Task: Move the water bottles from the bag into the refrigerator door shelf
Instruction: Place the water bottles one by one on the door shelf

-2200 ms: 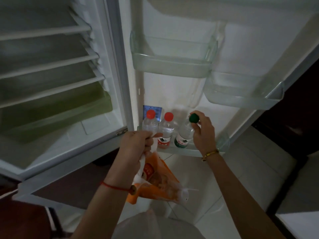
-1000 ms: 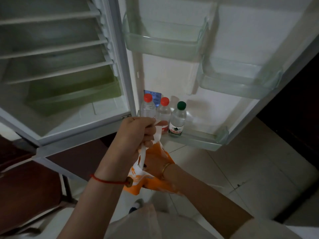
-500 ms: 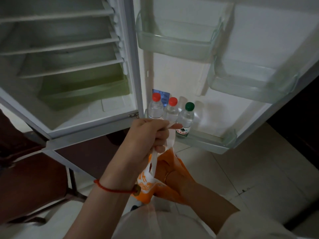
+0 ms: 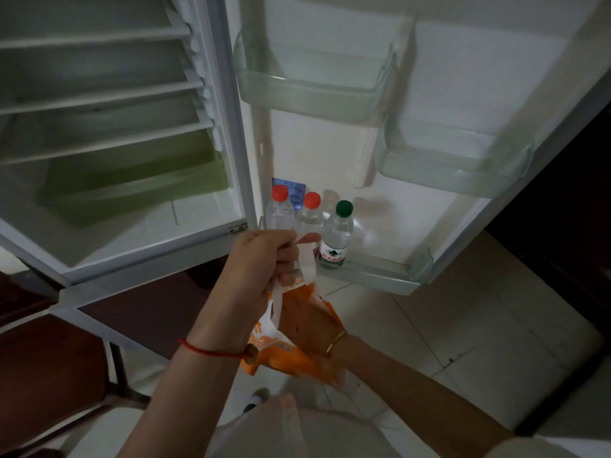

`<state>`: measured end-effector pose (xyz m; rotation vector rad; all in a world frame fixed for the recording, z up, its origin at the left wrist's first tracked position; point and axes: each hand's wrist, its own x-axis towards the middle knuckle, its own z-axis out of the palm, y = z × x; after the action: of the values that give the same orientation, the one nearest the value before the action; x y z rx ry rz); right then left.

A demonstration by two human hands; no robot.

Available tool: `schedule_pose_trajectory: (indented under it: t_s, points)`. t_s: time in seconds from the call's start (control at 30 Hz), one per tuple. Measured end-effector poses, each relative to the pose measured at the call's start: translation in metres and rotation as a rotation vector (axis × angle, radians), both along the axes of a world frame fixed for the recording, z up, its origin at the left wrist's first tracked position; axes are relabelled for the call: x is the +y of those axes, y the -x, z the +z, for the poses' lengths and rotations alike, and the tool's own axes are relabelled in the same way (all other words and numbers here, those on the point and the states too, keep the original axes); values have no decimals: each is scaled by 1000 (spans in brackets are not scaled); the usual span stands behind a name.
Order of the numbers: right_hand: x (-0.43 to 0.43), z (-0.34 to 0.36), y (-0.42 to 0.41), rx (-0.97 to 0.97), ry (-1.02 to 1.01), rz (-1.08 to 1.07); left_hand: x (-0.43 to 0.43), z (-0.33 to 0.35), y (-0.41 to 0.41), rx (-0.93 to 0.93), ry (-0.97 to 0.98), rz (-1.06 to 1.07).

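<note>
Left hand (image 4: 261, 269) clamped on orange bag (image 4: 291, 352) handles, holding mouth open; right hand (image 4: 310, 322) buried inside, grip unseen; door shelf (image 4: 380, 276) at 1 o'clock.

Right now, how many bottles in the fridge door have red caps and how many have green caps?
Red-capped bottles: 2, the left one and the middle one
Green-capped bottles: 1
Total: 3 bottles on the bottom door shelf
Any bottles inside the orange bag can't be seen, so they aren't counted.
</note>
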<state>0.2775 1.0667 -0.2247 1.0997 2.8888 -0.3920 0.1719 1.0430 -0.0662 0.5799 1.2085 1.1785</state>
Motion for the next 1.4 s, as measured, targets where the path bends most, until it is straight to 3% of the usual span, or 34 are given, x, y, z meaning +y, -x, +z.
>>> schedule_pose_trajectory:
  t_s: [0.1, 0.17, 0.3, 0.5, 0.73, 1.0, 1.23, 1.4]
  points:
    - [6, -9, -15, 242, 48, -26, 5, -5, 0, 16, 10, 8]
    - [10, -14, -23, 279, 47, -19, 9, -8, 1, 36, 13, 15]
    - [22, -16, -46, 471, 238, -127, 17, -10, 0, 47, 19, 24]
    - [38, 0, -85, 787, 145, -501, 30, -17, -5, 44, 21, 47]
    - [64, 41, -114, 1064, 5, -634, 41, -23, -8, 37, 45, 86]
    - [94, 23, -107, 951, -158, -837, 42, -25, -9, 54, 27, 115]
    - [123, -4, -84, 734, -84, -1024, 44, -25, -9, 82, 42, 136]
    - [127, -17, -84, 720, -6, -1119, 45, -25, -14, 70, 25, 132]
